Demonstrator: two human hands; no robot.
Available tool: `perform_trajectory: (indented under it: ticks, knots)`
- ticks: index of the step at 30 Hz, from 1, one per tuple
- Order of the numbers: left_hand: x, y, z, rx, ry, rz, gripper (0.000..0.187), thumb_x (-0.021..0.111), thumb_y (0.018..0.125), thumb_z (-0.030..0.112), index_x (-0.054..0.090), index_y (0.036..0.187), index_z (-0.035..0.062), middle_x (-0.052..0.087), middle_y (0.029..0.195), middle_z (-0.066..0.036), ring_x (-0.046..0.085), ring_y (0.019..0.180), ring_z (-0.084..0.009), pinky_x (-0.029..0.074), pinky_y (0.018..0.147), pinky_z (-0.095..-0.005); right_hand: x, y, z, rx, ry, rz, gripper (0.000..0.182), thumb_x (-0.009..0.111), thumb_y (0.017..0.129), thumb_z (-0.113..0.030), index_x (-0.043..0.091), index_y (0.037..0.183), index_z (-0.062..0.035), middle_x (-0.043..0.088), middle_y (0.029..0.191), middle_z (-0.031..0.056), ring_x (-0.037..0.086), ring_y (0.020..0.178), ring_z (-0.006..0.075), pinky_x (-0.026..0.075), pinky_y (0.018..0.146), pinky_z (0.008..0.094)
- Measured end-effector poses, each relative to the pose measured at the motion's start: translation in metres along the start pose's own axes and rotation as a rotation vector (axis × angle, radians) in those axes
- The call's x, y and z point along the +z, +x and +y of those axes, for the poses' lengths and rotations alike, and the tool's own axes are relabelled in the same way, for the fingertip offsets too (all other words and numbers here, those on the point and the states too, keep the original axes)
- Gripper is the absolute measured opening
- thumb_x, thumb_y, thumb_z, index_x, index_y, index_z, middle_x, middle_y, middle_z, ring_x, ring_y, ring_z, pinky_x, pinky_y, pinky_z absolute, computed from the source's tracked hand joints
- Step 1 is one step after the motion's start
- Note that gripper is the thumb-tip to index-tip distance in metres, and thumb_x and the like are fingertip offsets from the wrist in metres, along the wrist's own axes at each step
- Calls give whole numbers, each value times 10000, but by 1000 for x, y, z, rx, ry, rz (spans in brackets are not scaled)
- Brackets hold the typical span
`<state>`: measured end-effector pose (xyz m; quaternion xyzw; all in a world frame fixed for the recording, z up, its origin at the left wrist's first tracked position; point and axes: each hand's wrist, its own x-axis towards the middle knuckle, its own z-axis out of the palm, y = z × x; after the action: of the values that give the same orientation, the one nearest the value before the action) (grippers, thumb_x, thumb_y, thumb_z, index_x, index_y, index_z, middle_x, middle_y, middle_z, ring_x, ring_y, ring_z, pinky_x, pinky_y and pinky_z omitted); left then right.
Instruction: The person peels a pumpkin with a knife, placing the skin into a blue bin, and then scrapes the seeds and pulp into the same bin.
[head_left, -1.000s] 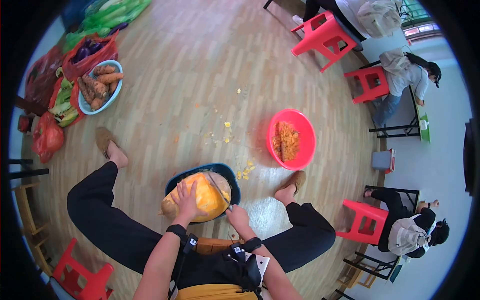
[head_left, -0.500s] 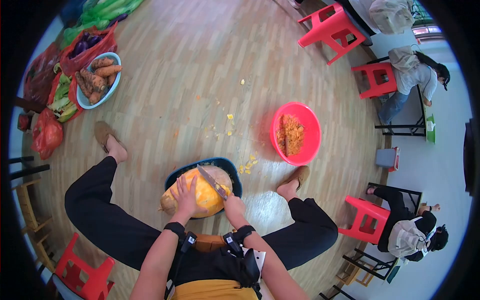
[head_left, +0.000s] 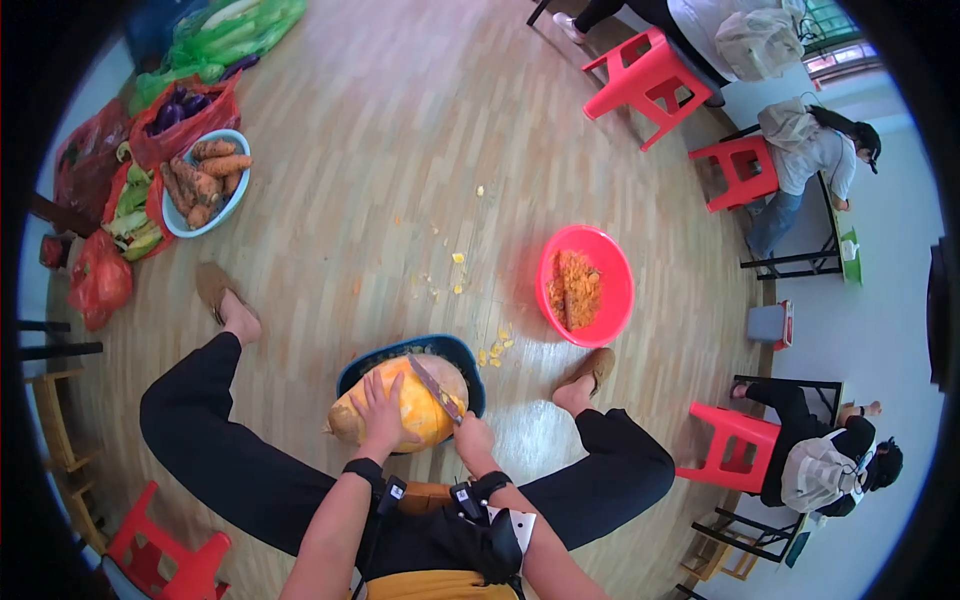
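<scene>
A large pumpkin (head_left: 412, 425), its skin partly peeled to bright orange on the middle, rests over a dark blue basin (head_left: 468, 352) between my legs. My left hand (head_left: 383, 412) lies spread on the peeled surface. In my right hand (head_left: 473, 440) is the handle of a knife (head_left: 434, 386), whose blade lies slanted against the pumpkin's right part, with yellow peel beside the blade. My right fingers are wrapped round the handle.
A pink basin (head_left: 622, 290) with orange shreds stands ahead right. Peel scraps (head_left: 495, 348) lie on the floor. Carrots fill a light blue basket (head_left: 236, 198) at the left, beside bags of vegetables. Several people sit along the right near red stools (head_left: 735, 445).
The whole view has shifted, with the basins and pumpkin slightly lower in the frame. My left hand is still on the pumpkin and my right hand still holds the knife.
</scene>
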<state>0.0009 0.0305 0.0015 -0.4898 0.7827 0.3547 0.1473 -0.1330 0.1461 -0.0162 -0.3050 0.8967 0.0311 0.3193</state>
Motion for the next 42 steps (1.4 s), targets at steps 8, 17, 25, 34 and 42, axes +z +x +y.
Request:
perform_trajectory:
  ticks: [8,17,25,34,42]
  knots:
    - [7,4,-2,56,80,21,1250,837,331,423,170,1372,238,73,1412,-190,41,1311,-377,49,978,-635,0,2,-1,64,30,6,303,532,794,-338,553,838,-40,623,723,171,616,692,353,482,617,464]
    - [6,7,-1,14,61,-4,1234,840,353,393,157,1370,250,66,1414,-191,29,1310,-387,41,971,-637,8,24,16,-65,-40,10,256,611,746,-239,521,871,-35,622,744,176,617,716,345,493,626,439]
    - [5,2,3,-1,65,0,1232,843,366,382,146,1372,238,75,1412,-188,23,1312,-380,53,974,-631,6,13,5,10,-1,-2,221,590,761,-225,570,847,-22,627,755,178,622,737,331,498,647,425]
    - [11,5,1,-96,-26,-21,1270,836,360,445,111,1379,224,55,1411,-204,-9,1312,-387,65,967,-637,-5,27,-15,52,94,-111,220,534,756,-211,655,819,-38,632,867,184,621,821,307,497,697,394]
    - [18,-1,-5,-20,-14,38,1264,832,354,454,125,1375,225,48,1410,-205,-13,1313,-381,48,974,-628,19,13,100,196,359,-287,377,539,791,-337,576,639,6,567,563,98,561,476,187,433,424,316]
